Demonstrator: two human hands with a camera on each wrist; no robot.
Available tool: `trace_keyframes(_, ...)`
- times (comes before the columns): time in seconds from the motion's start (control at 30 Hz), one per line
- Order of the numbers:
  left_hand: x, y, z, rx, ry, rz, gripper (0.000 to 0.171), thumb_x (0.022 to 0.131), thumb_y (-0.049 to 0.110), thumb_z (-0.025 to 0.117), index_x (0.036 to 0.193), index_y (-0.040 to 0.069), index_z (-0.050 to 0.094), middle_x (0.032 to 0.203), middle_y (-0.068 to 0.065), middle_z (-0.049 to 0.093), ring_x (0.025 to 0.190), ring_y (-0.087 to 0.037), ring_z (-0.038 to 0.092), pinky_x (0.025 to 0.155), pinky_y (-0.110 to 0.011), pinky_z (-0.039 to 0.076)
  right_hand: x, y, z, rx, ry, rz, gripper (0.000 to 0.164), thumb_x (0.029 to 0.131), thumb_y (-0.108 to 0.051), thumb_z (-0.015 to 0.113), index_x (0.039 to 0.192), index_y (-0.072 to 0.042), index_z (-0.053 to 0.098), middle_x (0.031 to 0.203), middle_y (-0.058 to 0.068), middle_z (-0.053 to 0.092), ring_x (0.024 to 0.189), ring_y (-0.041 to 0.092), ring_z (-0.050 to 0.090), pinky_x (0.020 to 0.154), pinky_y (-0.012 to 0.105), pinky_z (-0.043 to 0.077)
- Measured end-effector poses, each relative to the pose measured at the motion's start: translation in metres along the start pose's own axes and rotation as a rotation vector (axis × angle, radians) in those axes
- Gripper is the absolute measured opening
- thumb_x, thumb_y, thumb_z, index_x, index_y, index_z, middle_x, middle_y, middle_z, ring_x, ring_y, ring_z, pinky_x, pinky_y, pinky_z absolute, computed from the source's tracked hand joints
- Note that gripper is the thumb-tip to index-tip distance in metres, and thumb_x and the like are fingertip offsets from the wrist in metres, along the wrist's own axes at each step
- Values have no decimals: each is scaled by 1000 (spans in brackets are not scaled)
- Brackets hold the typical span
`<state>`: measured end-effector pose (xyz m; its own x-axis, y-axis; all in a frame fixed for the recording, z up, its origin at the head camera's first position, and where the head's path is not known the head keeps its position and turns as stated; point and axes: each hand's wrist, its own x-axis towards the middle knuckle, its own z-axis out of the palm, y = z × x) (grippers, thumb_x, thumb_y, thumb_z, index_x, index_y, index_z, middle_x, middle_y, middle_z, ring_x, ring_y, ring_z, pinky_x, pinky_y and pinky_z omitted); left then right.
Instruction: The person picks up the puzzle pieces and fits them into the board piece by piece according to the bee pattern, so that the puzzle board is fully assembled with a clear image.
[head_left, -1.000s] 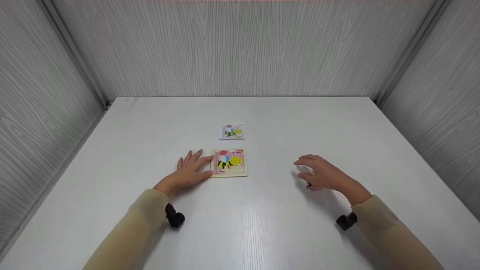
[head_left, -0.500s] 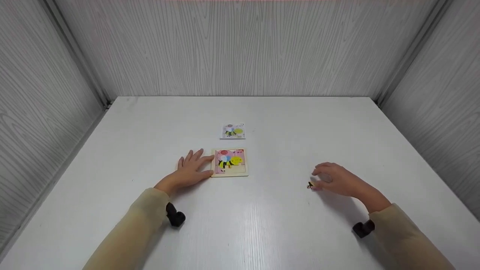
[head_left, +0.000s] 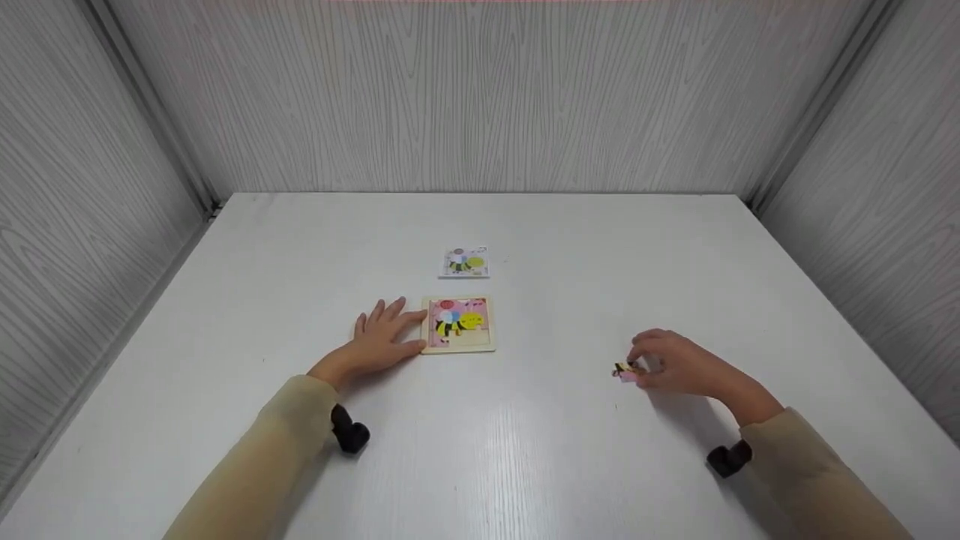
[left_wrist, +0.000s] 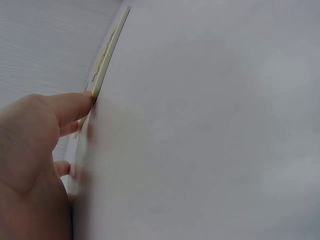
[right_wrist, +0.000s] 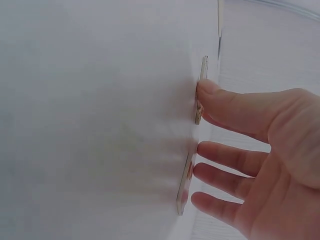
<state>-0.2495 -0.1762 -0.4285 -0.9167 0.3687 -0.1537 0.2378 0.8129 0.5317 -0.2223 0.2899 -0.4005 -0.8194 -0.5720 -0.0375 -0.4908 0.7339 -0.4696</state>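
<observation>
In the head view, a square wooden puzzle board (head_left: 459,349) lies mid-table, with a bee picture partly filled in and bare wood at its lower right. My left hand (head_left: 376,343) rests at its left side, fingers spread, thumb and index finger touching the edge. The left wrist view shows the thumb (left_wrist: 75,106) against the board's rim (left_wrist: 106,65). Off to the right, my right hand (head_left: 675,365) pinches a pink, yellow and black puzzle piece (head_left: 625,372) at table level. Another flat piece (right_wrist: 184,186) lies below the other fingers in the right wrist view; the hand hides it from the head view.
Behind the board lies a small card (head_left: 464,263) printed with the same bee picture. The white table (head_left: 480,450) is bounded by grey wood-grain panels (head_left: 480,97) at the back and both sides.
My right hand has moved right and a little nearer the body, and its thumb and index finger have closed on the puzzle piece. The left hand and board have stayed put.
</observation>
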Motion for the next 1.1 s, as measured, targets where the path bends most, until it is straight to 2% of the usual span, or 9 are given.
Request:
trace_keyframes(0.23, 0, 0, 0, -5, 1, 3, 61, 93, 47, 47, 147, 22, 30, 155, -14, 3, 138, -38, -12, 104, -58, -11, 4, 3, 1, -17, 5, -13, 12, 82, -14, 70, 93, -9, 67, 115, 15, 56, 107, 33, 50, 76, 40, 47)
trace_keyframes(0.53, 1, -1, 0, 8, -6, 3, 61, 94, 47, 46, 147, 21, 30, 155, -14, 3, 138, -38, -11, 104, -58, -11, 6, 4, -4, 37, 19, 2, 22, 86, -23, 68, 102, -10, 62, 119, 12, 55, 114, 32, 48, 85, 47, 44)
trace_keyframes(0.77, 0, 0, 0, -2, 4, 11, 61, 93, 45, 48, 146, 20, 31, 154, -16, 4, 138, -39, -11, 104, -59, -10, 11, -5, -3, 66, 64, -32, 24, 85, -22, 68, 103, -8, 60, 118, 12, 56, 120, 34, 44, 95, 52, 36)
trace_keyframes(1.1, -2, 0, -1, -11, 5, 18, 63, 93, 45, 48, 147, 19, 29, 154, -16, 4, 138, -39, -10, 104, -59, -10, 27, -25, 1, 87, 58, -59, 21, 86, -25, 67, 101, -11, 61, 122, 12, 54, 121, 31, 43, 95, 50, 37)
